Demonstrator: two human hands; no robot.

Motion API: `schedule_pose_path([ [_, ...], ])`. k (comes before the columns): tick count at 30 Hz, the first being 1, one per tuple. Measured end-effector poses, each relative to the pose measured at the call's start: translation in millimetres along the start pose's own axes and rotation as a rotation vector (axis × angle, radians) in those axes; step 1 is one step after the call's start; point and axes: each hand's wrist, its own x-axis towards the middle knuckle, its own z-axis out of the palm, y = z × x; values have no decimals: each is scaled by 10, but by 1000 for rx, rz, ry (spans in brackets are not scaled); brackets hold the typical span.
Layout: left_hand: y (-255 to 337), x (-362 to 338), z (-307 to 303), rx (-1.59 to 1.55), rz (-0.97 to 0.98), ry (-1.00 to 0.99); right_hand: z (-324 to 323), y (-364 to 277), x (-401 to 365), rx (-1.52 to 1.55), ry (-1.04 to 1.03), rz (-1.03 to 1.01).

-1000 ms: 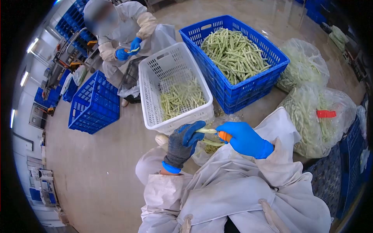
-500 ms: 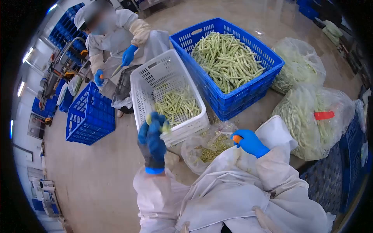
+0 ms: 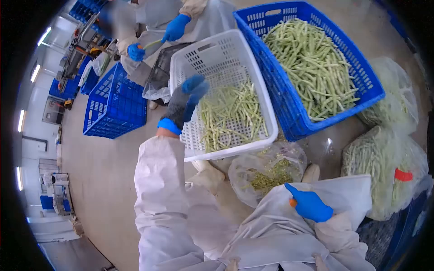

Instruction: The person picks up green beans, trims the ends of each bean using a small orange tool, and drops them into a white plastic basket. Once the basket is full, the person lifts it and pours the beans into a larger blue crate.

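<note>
My left hand [image 3: 185, 101], in a dark glove with blue at the cuff, is over the left side of the white crate [image 3: 181, 58]. Its fingers are blurred by motion, and nothing shows clearly in them. Green beans [image 3: 235, 110] lie in that crate. Lower right, my right hand [image 3: 311, 204] in a blue glove is wrapped round a small orange-handled tool [image 3: 293, 203], above my white apron [image 3: 348, 192]. The tool's blade cannot be made out. Between my hands, a clear bag [image 3: 239, 178] holds small green trimmings [image 3: 271, 177].
A blue crate [image 3: 278, 101] heaped with beans [image 3: 312, 67] stands right of the white one. Bagged beans [image 3: 384, 171] lie at the right. An empty-looking blue crate [image 3: 117, 104] stands left. A co-worker's blue-gloved hands [image 3: 176, 28] hold a bean and tool at the top.
My left hand has moved up to the white crate, and the green piece at its fingers no longer shows. My right hand keeps the orange handle. The view has shifted.
</note>
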Motion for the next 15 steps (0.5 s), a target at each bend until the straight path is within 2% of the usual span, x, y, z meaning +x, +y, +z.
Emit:
schedule_pose_path([
  [1, -268, -40, -89, 156, -95, -98, -78, -93, 12, 32, -103, 90],
  [2, -636, -90, -127, 199, -88, -155, -109, -132, 72, 65, -206, 183],
  [3, -1010, -142, -100, 239, -81, -214, -74, -81, 132, 68, -226, 188],
  [5, -1538, -207, 48, 222, -247, -258, 47, 70, 191, -144, 129, -340],
  [6, -1692, -223, 149, 240, -300, -302, 84, 66, 245, -134, 143, -300],
  [7, -1847, -209, 277, 166, -454, -358, 97, 51, 282, -127, 129, -292],
  [9, -2313, -140, 555, 326, -208, -511, 79, 15, 331, 49, 95, -157],
  [11, -2608, -42, 885, 409, 55, -645, 61, -23, 395, 70, 61, -105],
  [12, -2615, 52, 1059, 384, -91, -747, 42, -38, 413, 83, 41, -83],
  [13, -2717, 112, 1255, 550, -12, -772, 35, -38, 435, 96, 24, -60],
  [15, -2753, 157, 1576, 969, 12, -767, 67, -2, 462, 106, 9, -16],
])
